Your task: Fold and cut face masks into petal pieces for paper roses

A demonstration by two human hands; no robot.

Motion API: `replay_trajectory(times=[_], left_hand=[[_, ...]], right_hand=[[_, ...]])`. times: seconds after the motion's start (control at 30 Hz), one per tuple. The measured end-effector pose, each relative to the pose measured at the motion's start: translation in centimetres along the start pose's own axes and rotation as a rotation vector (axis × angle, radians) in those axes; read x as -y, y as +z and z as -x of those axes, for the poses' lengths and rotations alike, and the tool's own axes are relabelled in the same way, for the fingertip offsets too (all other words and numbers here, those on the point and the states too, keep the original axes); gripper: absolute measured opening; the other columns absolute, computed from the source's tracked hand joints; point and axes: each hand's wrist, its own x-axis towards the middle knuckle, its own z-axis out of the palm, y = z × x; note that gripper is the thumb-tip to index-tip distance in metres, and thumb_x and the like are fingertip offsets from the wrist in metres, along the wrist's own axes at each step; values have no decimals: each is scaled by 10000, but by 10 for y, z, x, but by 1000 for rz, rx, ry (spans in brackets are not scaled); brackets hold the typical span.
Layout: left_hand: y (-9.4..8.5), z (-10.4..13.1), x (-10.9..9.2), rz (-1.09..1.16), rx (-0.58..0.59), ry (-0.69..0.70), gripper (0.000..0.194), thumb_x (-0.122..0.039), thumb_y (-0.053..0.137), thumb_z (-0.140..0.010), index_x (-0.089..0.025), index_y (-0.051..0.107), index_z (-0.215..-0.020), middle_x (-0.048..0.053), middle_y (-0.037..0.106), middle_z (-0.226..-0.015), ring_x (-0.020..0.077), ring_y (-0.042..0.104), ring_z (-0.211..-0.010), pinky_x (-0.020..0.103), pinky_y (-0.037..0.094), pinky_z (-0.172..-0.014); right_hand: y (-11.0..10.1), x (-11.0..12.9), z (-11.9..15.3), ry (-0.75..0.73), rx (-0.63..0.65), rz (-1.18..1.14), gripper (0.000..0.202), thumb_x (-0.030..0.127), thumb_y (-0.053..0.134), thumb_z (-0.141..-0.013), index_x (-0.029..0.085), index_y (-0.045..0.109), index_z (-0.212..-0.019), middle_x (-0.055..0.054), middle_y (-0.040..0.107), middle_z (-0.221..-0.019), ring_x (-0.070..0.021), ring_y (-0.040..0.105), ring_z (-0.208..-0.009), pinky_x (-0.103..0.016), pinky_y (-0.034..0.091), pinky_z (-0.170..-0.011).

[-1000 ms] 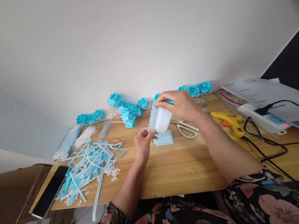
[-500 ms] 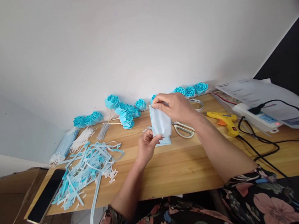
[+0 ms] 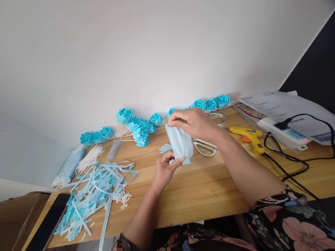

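A pale blue-white piece of face mask fabric [image 3: 181,141] is held up above the middle of the wooden table. My left hand [image 3: 165,167] pinches its lower edge between thumb and fingers. At its upper edge, my right hand [image 3: 195,124] grips it, fingers bent over the top. Part of another light blue piece shows below and behind the fabric, mostly hidden. White-handled scissors [image 3: 205,148] lie just right of the fabric, their blades out of sight. Behind my hands, blue fabric roses [image 3: 140,128] stand along the wall, some on thin sticks.
Cut strips [image 3: 94,197] heap on the left, beside a phone [image 3: 48,226], a stack of masks [image 3: 69,163], white ear loops [image 3: 90,159] and grey wires [image 3: 115,149]. To the right are a tape roll [image 3: 222,119], a yellow glue gun [image 3: 254,138] and a corded power strip [image 3: 288,133].
The held fabric tilts a little more, its lower end shifted slightly down and right. Both hands keep their grip. The whole view has shifted slightly.
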Motion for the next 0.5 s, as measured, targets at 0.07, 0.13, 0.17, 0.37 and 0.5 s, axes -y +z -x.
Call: replay_trajectory(times=[0.07,0.13,0.17,0.37,0.5], left_hand=[[0,-1,0,3,-40,-43,401,-459,790,-706,-173,541,-576,-32,552,-501,72,399,-456,231,320,-505],[-1,-3,0,38,-64,-91,378,-447,769,-731,-179,531,-607,-43,550,-468,69,379,-417,234,313,-497],[-1,-3,0,64,-74,-108,355,-433,757,-746,-180,536,-629,-39,572,-476,78,418,-432,236,344,-526],[-3,-8,1,181,-195,-143,250,-361,726,-776,-176,571,-713,30,744,-707,138,630,-694,275,451,-785],[0,-4,0,89,-157,-68,290,-408,732,-784,-182,561,-721,63,765,-781,200,692,-789,327,477,-826]], right_hand=[[-1,0,0,6,-22,12,196,313,569,-922,196,690,-821,17,683,-723,-103,554,-632,-245,338,-607],[-2,1,0,3,-33,21,193,316,576,-922,192,690,-825,14,685,-726,-101,546,-623,-244,335,-606],[-2,1,1,-1,-32,24,192,312,575,-923,192,689,-826,13,686,-726,-100,545,-621,-243,334,-606],[-3,3,1,-42,17,41,173,276,563,-930,196,683,-835,18,680,-727,-98,550,-636,-235,334,-605],[-5,3,1,-27,-28,49,173,285,570,-929,193,684,-837,18,682,-729,-100,552,-636,-238,337,-610]])
